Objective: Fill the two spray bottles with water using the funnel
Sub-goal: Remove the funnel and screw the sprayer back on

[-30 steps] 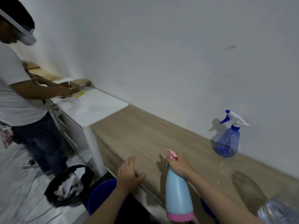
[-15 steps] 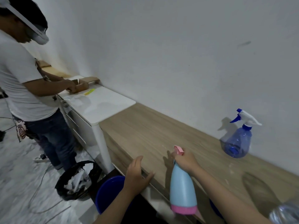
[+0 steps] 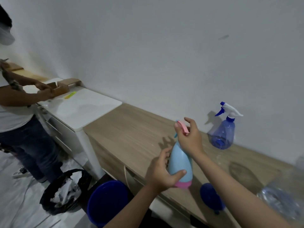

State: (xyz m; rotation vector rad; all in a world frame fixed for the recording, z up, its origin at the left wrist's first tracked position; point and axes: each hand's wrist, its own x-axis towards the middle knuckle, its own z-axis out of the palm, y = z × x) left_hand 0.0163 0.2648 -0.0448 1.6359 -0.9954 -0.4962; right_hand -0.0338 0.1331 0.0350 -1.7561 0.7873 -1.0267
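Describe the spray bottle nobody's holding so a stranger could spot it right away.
Follow the long wooden counter to where it meets the white wall. The translucent blue spray bottle stands there upright, alone, past the right hand. Unlike the opaque light-blue bottle with pink trim held in both hands, it is see-through, with a white and dark blue trigger head.

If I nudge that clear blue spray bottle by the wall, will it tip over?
Probably not easily: the clear blue spray bottle has a wide base and narrow neck. It looks empty, so likely light and apt to slide on the wooden counter.
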